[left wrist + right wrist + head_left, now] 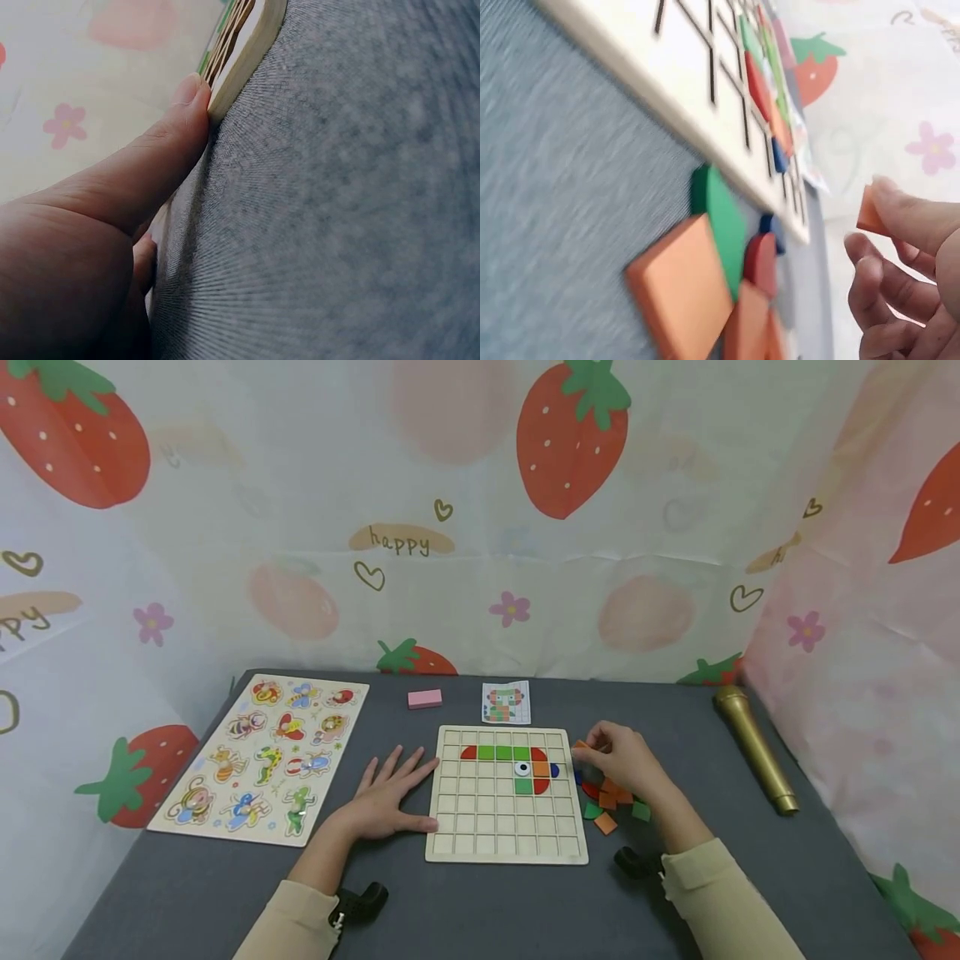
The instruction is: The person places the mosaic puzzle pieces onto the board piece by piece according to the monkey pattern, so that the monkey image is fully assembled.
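A wooden grid board (pixel 495 822) lies on the table with red, green, orange and blue tiles and a white eye tile (pixel 522 769) set in its upper right part. My left hand (pixel 386 802) lies spread on the cloth, its thumb touching the board's left edge; the left wrist view shows that thumb against the rim. Above the board's right edge, my right hand (pixel 618 758) pinches an orange tile (pixel 871 213) between thumb and finger. Below it lies a loose pile of tiles, among them an orange square (pixel 681 285) and a green rounded piece (pixel 718 217).
A sticker-like insect picture board (pixel 258 760) lies at the left. Behind the grid board are a pink block (pixel 424 698) and a small pattern card (pixel 506 702). A gold cylinder (pixel 757 750) lies at the far right. A strawberry-printed curtain (pixel 480 610) hangs behind the table.
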`<move>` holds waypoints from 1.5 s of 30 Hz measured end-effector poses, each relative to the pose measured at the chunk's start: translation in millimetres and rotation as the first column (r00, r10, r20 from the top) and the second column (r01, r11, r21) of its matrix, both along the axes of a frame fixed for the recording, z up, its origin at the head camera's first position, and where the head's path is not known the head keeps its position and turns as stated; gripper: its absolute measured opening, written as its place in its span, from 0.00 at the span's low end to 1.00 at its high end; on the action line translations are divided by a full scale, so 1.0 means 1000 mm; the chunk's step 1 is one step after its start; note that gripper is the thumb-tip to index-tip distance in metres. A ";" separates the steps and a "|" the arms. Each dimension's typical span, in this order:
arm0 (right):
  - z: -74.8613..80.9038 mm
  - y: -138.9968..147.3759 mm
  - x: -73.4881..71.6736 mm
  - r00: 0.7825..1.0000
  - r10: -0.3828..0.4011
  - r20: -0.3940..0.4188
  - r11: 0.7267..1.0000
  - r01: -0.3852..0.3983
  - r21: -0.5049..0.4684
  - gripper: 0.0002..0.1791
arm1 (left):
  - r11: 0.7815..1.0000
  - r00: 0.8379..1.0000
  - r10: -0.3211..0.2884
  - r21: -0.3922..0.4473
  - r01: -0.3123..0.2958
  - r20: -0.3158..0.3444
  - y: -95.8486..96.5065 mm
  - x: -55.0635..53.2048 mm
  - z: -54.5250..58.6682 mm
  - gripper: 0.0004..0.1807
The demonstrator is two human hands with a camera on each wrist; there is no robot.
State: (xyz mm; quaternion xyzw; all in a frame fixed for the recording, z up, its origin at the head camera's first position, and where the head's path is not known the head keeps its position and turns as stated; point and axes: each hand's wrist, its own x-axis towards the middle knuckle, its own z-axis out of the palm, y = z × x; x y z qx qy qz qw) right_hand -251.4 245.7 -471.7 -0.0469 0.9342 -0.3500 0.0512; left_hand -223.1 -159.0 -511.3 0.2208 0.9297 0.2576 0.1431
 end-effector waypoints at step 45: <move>-0.003 -0.106 -0.015 0.986 0.168 0.014 0.978 -0.165 -0.131 0.05 | 1.000 1.000 0.005 0.030 -0.006 0.005 -0.001 -0.002 -0.005 0.57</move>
